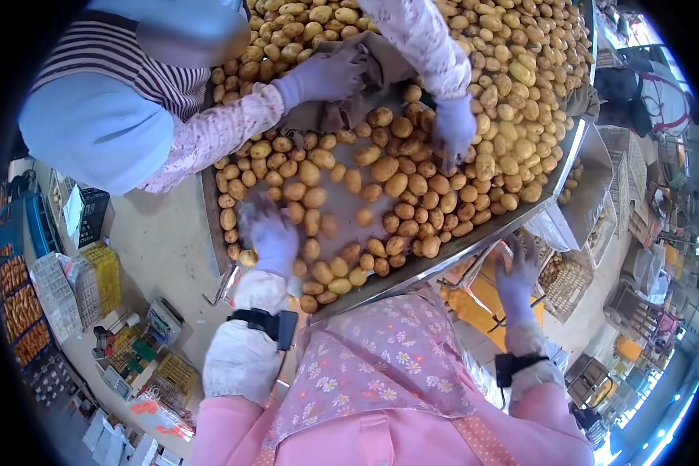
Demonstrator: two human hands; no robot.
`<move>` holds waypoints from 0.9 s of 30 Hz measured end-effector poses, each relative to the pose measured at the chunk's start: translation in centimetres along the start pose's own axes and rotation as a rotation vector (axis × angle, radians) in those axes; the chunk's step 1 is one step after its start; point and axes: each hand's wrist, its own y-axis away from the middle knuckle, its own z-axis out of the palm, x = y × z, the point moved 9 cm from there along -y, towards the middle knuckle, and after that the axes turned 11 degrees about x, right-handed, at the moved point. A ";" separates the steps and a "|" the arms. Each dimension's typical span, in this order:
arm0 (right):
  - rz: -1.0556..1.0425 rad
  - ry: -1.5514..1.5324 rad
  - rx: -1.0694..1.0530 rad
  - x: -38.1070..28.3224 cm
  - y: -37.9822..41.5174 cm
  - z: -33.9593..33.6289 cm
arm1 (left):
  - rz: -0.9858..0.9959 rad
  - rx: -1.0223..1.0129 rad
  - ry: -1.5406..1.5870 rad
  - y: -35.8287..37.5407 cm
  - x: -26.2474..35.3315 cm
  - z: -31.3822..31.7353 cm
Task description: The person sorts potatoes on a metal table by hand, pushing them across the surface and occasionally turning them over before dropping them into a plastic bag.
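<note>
- Small yellow-brown, rounded potatoes (520,74) lie on a grey metal table (338,194): heaped deep at the far side and right, thinly scattered near the left hand, where bare surface shows.
- Wearer's left hand (273,242), in a pale lavender glove, is over the table's near left part, right among the potatoes. Fingers blurred; cannot tell whether they grasp one.
- Wearer's right hand (518,279), same glove type, is outside the table's raised metal rim (435,268); fingers spread and extended, nothing visible in them.
- Near that hand: a flat yellow-orange surface (485,299) and a cream plastic lattice crate (568,286).
- Co-worker across the left corner, lavender gloves: one hand (330,76) at a crumpled brown-grey cloth (384,66), the other (453,130) down at the potatoes, finger grip unclear.
</note>
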 end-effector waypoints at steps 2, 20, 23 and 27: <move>-0.008 -0.192 0.063 -7.3 -3.7 2.3 | 0.223 0.010 0.080 2.7 6.6 -1.2; -0.554 -0.331 -0.415 -36.2 -6.6 13.0 | 0.111 0.115 0.558 -8.3 4.2 -6.5; -0.438 -0.729 -0.319 -30.4 -5.0 11.0 | 0.126 -0.052 0.361 -10.5 5.8 -3.3; 0.199 -0.996 -0.329 -18.7 -4.1 11.1 | 0.129 -0.391 0.223 -7.7 7.0 0.5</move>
